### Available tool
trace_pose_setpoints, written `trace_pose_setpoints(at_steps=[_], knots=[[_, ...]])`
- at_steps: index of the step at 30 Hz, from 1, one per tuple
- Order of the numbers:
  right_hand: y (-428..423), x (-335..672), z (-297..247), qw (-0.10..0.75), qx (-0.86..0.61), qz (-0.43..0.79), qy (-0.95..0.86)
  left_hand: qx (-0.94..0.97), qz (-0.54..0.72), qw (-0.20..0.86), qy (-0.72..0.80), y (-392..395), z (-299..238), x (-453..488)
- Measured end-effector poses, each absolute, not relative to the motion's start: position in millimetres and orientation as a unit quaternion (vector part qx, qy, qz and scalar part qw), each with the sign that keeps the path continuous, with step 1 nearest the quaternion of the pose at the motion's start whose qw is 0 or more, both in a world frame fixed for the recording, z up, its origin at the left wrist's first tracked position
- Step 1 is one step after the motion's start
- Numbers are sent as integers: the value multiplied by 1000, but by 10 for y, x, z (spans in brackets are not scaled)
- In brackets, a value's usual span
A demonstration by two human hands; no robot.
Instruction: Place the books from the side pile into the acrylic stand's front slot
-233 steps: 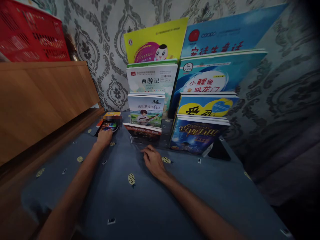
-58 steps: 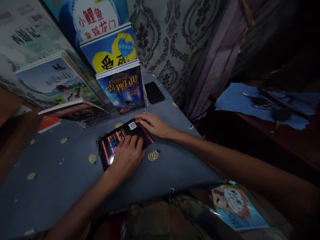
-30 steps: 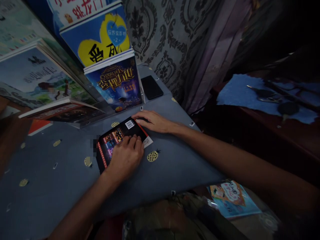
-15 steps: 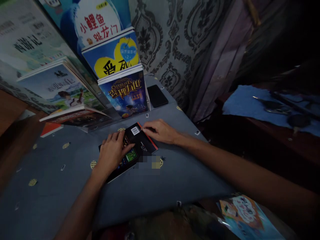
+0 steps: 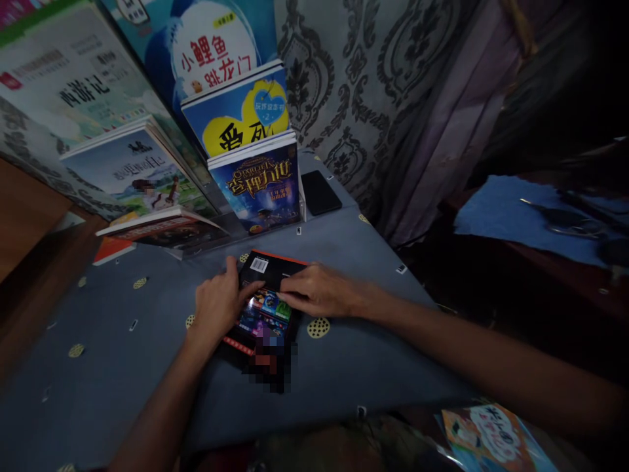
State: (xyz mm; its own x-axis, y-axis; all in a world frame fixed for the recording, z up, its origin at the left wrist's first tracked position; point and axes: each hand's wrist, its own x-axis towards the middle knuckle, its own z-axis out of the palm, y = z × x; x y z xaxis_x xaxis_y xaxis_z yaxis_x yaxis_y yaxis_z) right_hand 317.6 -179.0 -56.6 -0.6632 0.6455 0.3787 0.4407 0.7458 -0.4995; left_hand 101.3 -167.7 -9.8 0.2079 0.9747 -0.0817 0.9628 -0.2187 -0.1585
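the black barcoded book (image 5: 264, 314) is on the table (image 5: 334, 373) before the upright blue charlie book (image 5: 258, 187); left hand (image 5: 215, 305) spread, thumb over the black cover; right hand (image 5: 319, 290) bunched on it, whether pinching i can't tell.

Your head-worn camera looks forward and down from above your left hand (image 5: 215, 305) and right hand (image 5: 317, 292), near enough to frame the counter (image 5: 113, 387) around both.
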Motion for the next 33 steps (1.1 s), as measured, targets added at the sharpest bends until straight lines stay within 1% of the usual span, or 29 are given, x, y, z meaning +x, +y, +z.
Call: trace_pose_setpoints(at_steps=[6,14,18,22,27,33], knots=[[-1766,3209,-545,276,-353,164,-879,-757,68,4,-650,-1676,-124,1056],[-1650,3302,-549,295,-465,87,-830,-764,-8,-4,-645,-1523,-274,1001],[-1570,3348,-618,315,-488,101,-808,-757,-24,-7,-653,-1474,-306,991],[-1460,3430,-706,334,-468,135,-807,-781,-70,-9,-621,-1466,-366,975],[-1374,3515,-757,338,-446,178,-809,-808,-89,21,-582,-1454,-456,945],[-1370,3519,-792,343,-437,173,-813,-824,-91,101,-551,-1457,-505,965]])
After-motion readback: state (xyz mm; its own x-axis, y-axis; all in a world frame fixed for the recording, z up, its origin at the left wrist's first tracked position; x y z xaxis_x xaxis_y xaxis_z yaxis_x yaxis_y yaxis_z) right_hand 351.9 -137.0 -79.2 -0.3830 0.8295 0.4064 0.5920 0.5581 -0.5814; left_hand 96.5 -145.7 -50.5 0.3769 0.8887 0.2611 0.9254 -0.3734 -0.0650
